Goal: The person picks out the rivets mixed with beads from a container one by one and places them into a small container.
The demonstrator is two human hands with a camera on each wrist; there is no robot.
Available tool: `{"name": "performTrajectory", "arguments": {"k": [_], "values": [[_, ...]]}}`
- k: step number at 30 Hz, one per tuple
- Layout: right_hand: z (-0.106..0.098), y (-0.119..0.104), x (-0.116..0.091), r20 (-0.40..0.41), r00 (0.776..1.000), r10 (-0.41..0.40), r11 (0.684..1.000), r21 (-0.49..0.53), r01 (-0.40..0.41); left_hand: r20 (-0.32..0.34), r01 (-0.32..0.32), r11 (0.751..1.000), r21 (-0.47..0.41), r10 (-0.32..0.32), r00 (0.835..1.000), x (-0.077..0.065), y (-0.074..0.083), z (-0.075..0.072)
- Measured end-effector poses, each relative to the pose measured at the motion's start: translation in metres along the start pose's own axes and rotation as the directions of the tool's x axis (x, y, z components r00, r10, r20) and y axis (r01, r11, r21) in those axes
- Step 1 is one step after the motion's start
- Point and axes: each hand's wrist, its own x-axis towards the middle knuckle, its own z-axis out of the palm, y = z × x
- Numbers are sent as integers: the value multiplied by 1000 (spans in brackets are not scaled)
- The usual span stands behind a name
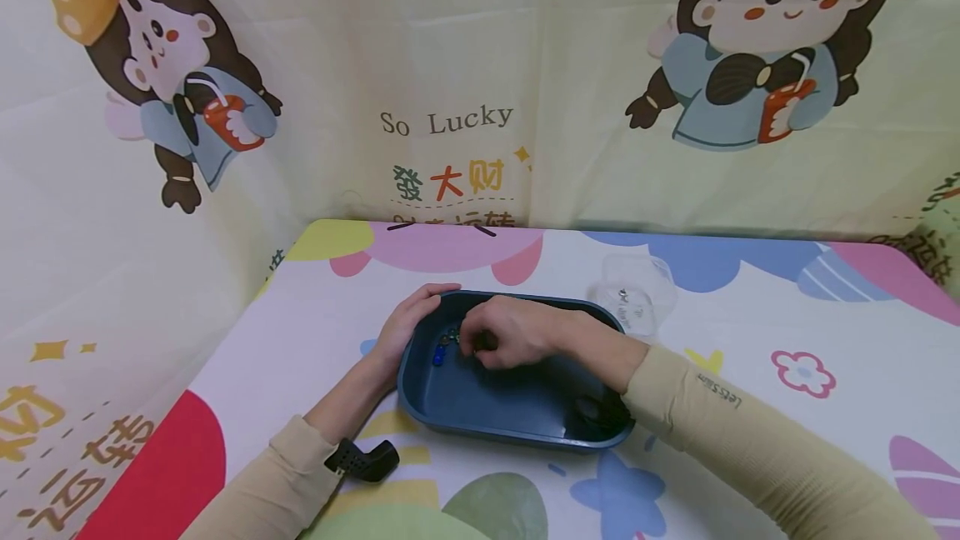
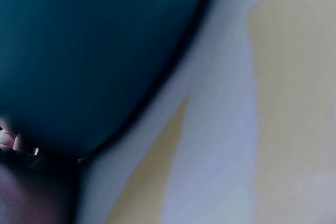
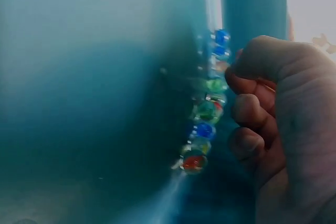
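Observation:
A dark blue oblong tray (image 1: 517,437) lies before me. My left hand (image 1: 405,325) rests against its far left corner, fingers mostly straight along the rim. My right hand (image 1: 517,332) reaches inside with curled fingers, close to the left wall. Several glass marbles line that wall: blue marbles (image 3: 221,43), a green marble (image 3: 207,110) and an orange-red one (image 3: 193,163). In the right wrist view the thumb tip is right beside the row. Whether a marble is between thumb and forefinger is hidden. The left wrist view shows mostly the tray's outer wall (image 2: 94,45).
Clear plastic containers (image 1: 637,298) stand behind the tray's far right corner. Beneath everything is a brightly patterned tablecloth (image 1: 750,440). A printed cloth (image 1: 585,107) hangs behind the table. A black strap (image 1: 363,461) is on my left wrist.

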Motion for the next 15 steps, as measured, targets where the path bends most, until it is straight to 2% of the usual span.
{"name": "performTrajectory", "arguments": {"k": [6, 15], "values": [[-5, 0, -5, -84, 996, 8, 998, 62, -2, 3, -3, 1000, 2, 3, 1000, -1, 0, -1], [-11, 3, -14, -217, 976, 26, 993, 116, -1, 0, -6, 1000, 13, 6, 1000, 0, -1, -1]]}}
